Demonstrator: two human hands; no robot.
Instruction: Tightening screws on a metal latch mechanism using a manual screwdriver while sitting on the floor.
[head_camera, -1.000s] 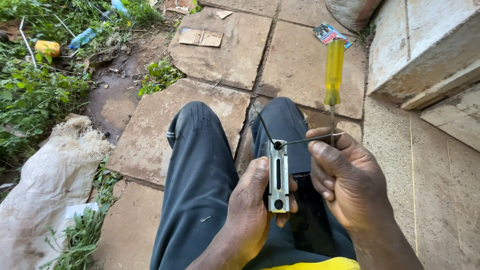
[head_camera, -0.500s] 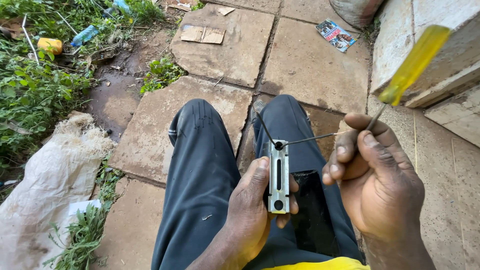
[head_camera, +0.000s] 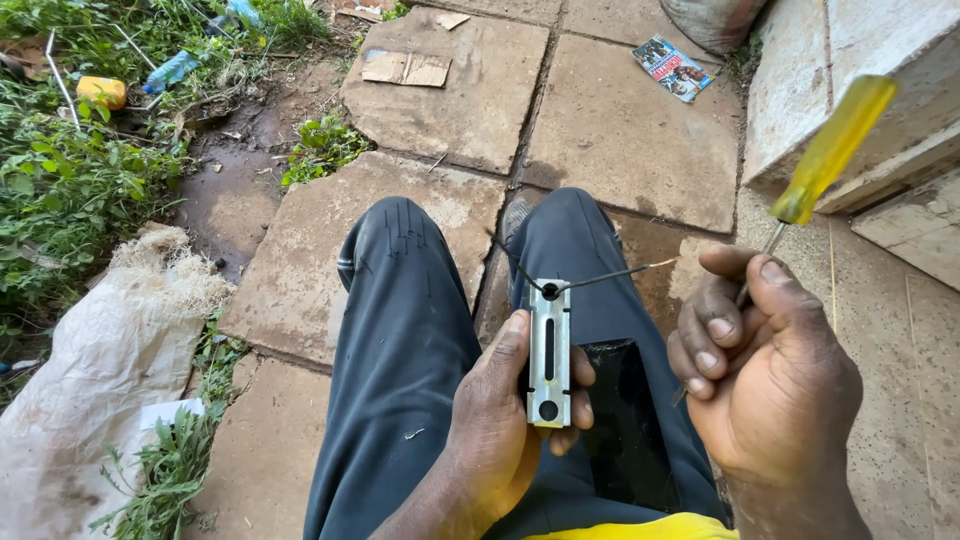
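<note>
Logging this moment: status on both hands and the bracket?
Left hand grips metal bracket, wire through top hole. Right hand holds yellow screwdriver, tilted away. Nothing between them.

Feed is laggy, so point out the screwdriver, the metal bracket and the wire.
screwdriver (head_camera: 833, 148), head view, on the yellow handle.
metal bracket (head_camera: 549, 352), head view, beside its long middle slot.
wire (head_camera: 610, 273), head view, on the stretch running right from the bracket's top hole.
</note>
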